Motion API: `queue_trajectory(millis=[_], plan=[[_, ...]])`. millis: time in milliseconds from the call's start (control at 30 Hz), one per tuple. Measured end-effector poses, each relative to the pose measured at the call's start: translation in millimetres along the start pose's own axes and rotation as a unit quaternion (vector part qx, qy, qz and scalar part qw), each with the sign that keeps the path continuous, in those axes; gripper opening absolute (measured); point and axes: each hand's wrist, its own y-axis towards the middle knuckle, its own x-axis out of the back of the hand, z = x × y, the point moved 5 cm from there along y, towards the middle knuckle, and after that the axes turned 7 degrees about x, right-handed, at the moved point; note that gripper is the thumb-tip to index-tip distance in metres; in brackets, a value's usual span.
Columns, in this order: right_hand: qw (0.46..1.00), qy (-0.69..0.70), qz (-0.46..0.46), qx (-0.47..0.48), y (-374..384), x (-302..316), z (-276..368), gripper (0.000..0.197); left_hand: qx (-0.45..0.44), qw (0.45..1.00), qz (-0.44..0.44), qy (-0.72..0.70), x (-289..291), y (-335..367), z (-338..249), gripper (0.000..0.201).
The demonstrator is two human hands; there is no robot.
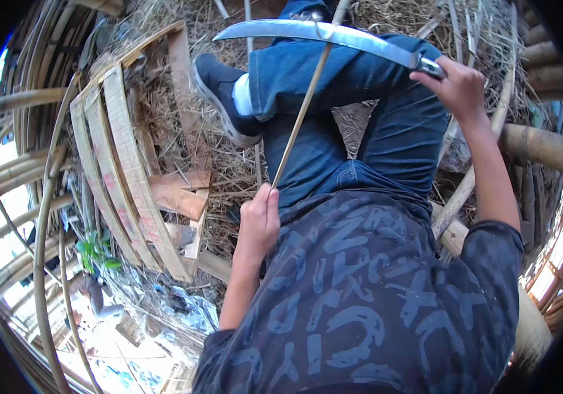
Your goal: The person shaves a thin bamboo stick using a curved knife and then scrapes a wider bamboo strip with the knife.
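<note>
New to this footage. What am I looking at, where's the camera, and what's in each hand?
There is no machine here: a person works with two bare hands. The single picture comes from a wide fisheye camera worn on the head and looking down, so straight edges bend near the rim and the person's patterned dark shirt fills the lower part. The left hand grips the near end of a thin bamboo strip that runs away over the jeans-clad knee. The right hand holds the handle of a long curved knife, whose blade crosses the strip near its far end. On the ground lie straw, flat bamboo slats and thick bamboo poles.
</note>
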Motion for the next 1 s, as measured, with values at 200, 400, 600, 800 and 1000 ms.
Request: queue_trajectory(millis=[200,400,600,800,1000], plan=[[0.998,-0.056,0.022,-0.003,15.9,-2.8,-33.9,0.064,0.029,0.999,0.007,-0.028,2.7,-8.2,-3.9,0.023],[0.992,0.038,0.001,0.121,21.8,-2.3,4.5,0.056,0.032,0.999,0.003,-0.029,-0.2,2.5,6.7,0.020],[0.989,-0.104,0.083,-0.068,21.3,-1.3,-80.6,0.066,0.036,0.999,0.016,-0.005,5.1,-3.9,-0.1,0.021],[0.999,0.028,0.008,0.034,23.2,8.8,-12.2,0.062,0.022,0.999,0.025,0.003,3.3,-3.6,2.7,0.021],[0.995,-0.070,-0.066,0.027,40.5,31.3,-60.7,0.068,0.022,1.000,-0.006,-0.003,14.9,-17.7,12.9,0.021]])
